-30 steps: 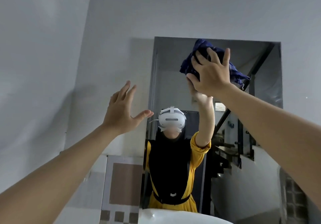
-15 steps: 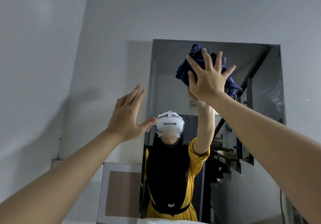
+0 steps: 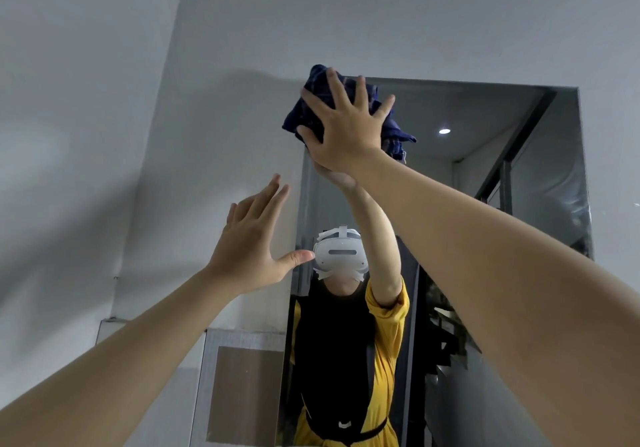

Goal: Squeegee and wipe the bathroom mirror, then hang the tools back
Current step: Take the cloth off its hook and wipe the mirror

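From my remote seat I see my right hand [image 3: 341,131] raised to the top left corner of the mirror [image 3: 485,204], palm flat and fingers [image 3: 334,88] spread wide, pressing a bunched dark blue cloth [image 3: 311,110] against the glass. The cloth is pinned under the palm rather than gripped; its folds stick out above the fingertips, past the thumb on the left, and hang down on the right below the little finger. Its upper edge overlaps the mirror's top border and the grey wall [image 3: 242,48] just above. My left hand [image 3: 254,242] is held up lower and further left, in front of the wall beside the mirror's left edge, fully open with the four fingers close together and pointing up, the thumb stretched out to the right. It holds nothing, and I cannot tell whether it touches the wall. In the mirror I see the reflected raised arm meeting my right hand at the cloth.
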